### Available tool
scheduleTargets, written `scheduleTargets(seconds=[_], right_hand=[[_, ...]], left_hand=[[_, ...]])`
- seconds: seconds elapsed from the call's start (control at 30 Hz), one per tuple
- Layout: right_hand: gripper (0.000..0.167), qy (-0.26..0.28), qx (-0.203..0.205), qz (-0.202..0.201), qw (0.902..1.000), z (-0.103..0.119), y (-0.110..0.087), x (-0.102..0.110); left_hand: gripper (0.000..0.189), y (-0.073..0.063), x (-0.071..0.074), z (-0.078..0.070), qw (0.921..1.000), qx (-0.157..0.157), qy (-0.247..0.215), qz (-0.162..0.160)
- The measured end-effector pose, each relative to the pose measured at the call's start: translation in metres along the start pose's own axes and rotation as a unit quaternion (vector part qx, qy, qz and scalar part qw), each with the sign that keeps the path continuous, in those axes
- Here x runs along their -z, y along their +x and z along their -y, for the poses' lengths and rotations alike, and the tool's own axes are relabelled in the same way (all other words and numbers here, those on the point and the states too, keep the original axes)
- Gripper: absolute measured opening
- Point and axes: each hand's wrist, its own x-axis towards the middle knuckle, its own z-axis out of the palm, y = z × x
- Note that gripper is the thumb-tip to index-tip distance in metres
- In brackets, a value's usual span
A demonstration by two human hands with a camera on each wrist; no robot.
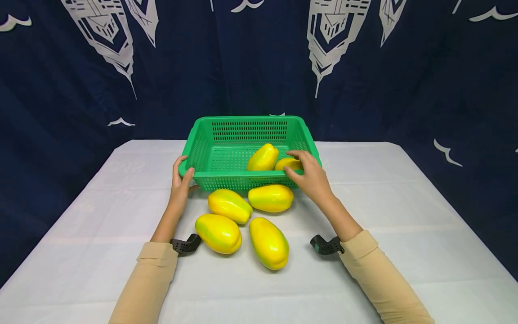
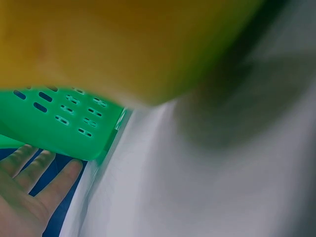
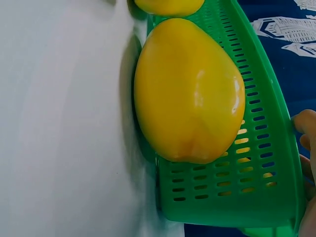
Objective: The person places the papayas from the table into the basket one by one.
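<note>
A green plastic basket (image 1: 243, 174) with slotted walls stands at the back of the table. My left hand (image 1: 180, 182) holds its front left corner, thumb and forefinger at the rim; fingers (image 2: 61, 182) lie along the basket's outside in the left wrist view. My right hand (image 1: 310, 176) reaches over the front right rim, thumb and fingers around a yellow papaya (image 1: 288, 164) inside the basket. Beside it lies another papaya (image 1: 264, 157). In the right wrist view, a papaya (image 3: 190, 94) outside the front wall fills the middle, and the right hand (image 3: 308, 148) shows at the edge.
Several papayas lie on the white tablecloth before the basket: one papaya (image 1: 271, 198) close to its front wall, others (image 1: 229, 206) between the forearms, and one papaya (image 1: 269, 243) nearest me. A dark blue patterned curtain (image 1: 226, 67) hangs behind the table.
</note>
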Motion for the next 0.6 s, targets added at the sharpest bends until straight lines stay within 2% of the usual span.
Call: scheduleTargets(seconds=[0.27, 0.6], right_hand=[[0.036, 0.099, 0.018, -0.027, 0.9945, -0.002, -0.006, 0.000], [0.032, 0.133, 0.040, -0.043, 0.9894, 0.001, -0.018, 0.003]], left_hand=[[0.051, 0.000, 0.001, 0.001, 1.0000, 0.001, 0.003, 0.001], [0.051, 0.000, 0.001, 0.001, 1.0000, 0.002, 0.004, 0.001]])
